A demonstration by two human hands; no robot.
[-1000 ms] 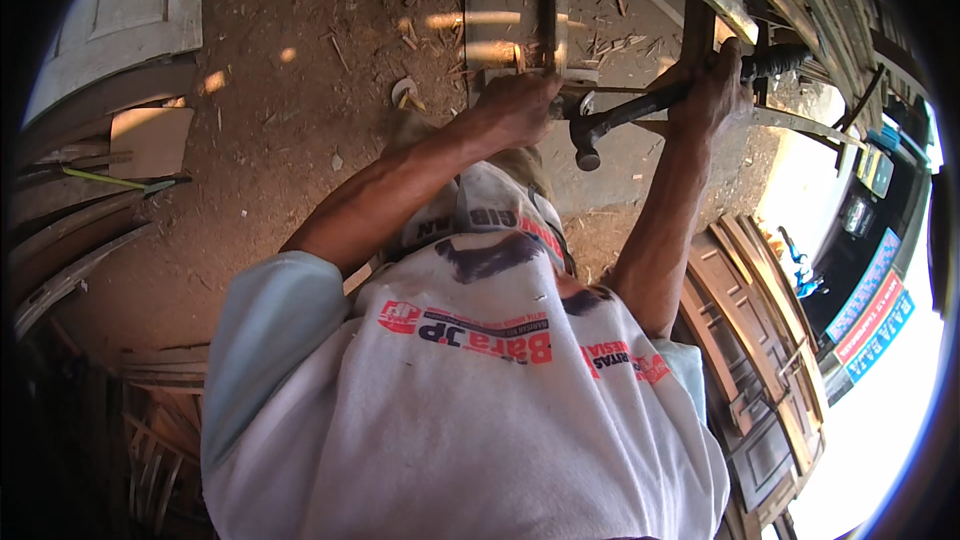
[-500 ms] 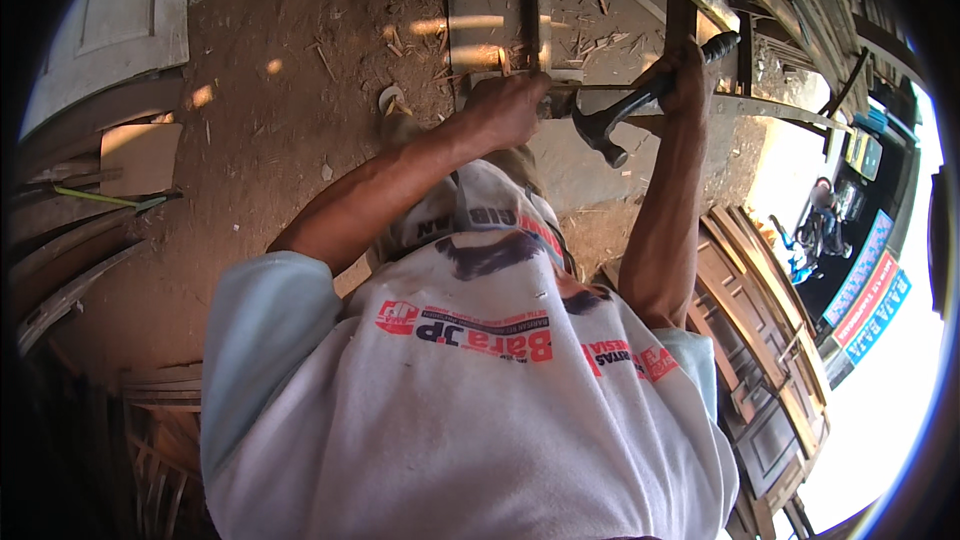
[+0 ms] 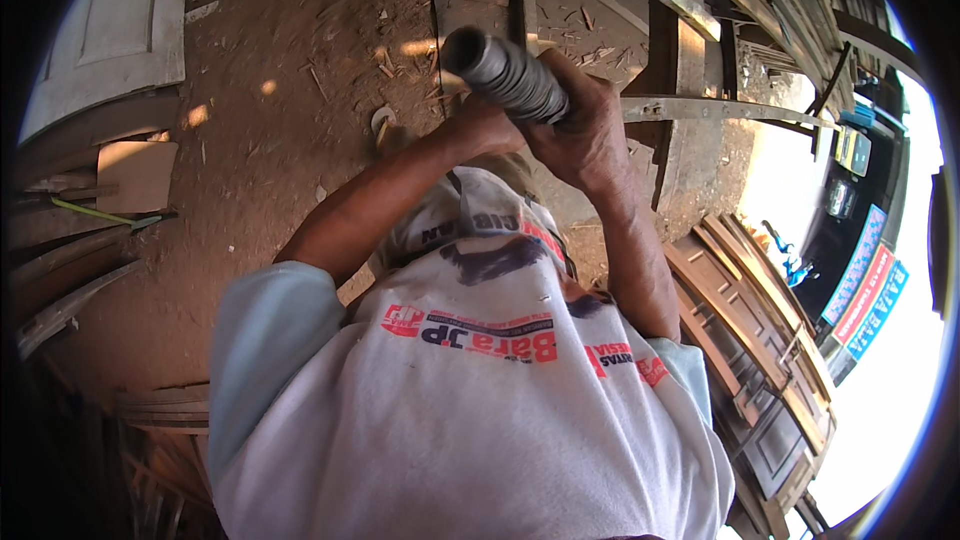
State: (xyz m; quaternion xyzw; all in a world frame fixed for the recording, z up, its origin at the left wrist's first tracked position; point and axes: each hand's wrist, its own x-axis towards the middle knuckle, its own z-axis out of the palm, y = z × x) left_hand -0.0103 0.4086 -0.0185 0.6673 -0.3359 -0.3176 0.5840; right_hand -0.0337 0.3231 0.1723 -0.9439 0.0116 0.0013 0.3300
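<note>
My right hand is closed round the dark, ridged grip of a hammer. The handle's butt end points up toward my head, and the hammer's head is hidden below my hands. Just left of it, partly behind the handle, my left hand is bent into a closed shape, its fingertips and whatever they hold out of sight. From behind my right hand a long wooden strip runs off to the right. A wooden board lies beyond my right hand.
A pale panel door leans at the far left, above stacked timber. Brown panel doors and planks stand at the right, with long boards at the far right. Wood chips litter the brown ground.
My right hand has swung left and toward my left hand, tilting the hammer so its butt end faces up and its head drops from sight. My left hand has shifted slightly left.
</note>
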